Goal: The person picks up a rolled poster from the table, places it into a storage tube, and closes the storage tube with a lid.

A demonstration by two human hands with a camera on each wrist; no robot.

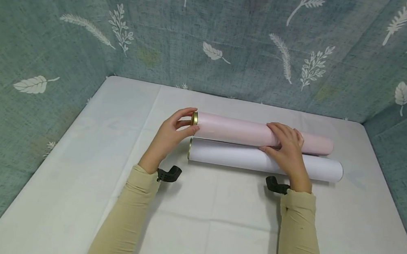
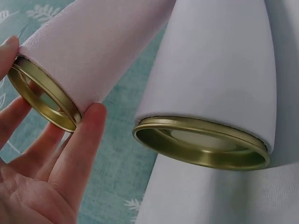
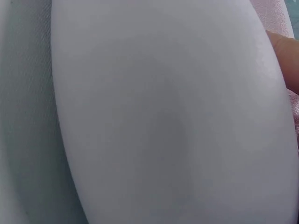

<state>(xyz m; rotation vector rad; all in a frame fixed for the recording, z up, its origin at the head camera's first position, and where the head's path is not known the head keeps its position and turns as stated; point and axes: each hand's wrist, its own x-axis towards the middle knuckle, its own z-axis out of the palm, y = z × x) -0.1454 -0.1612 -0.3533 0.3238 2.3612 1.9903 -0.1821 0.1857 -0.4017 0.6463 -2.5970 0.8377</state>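
A pink cardboard tube (image 1: 234, 130) with a gold metal rim (image 2: 44, 95) at its left end lies across the table, behind a parallel white cardboard tube (image 1: 228, 154). Thumb and fingers of my left hand (image 1: 167, 136) hold the pink tube by its rimmed end, on opposite sides of the rim. My right hand (image 1: 290, 153) reaches over the white tube and grips the pink one right of its middle, fingers across its top and thumb on the near side. Mostly the white tube (image 3: 173, 112) fills the right wrist view, hiding much of that grasp.
A white cloth covers the table (image 1: 211, 234). Green leaf-patterned curtains (image 1: 241, 44) hang behind it and along both sides. Black wrist cameras (image 1: 170, 174) sit on both wrists, near the front of the white tube.
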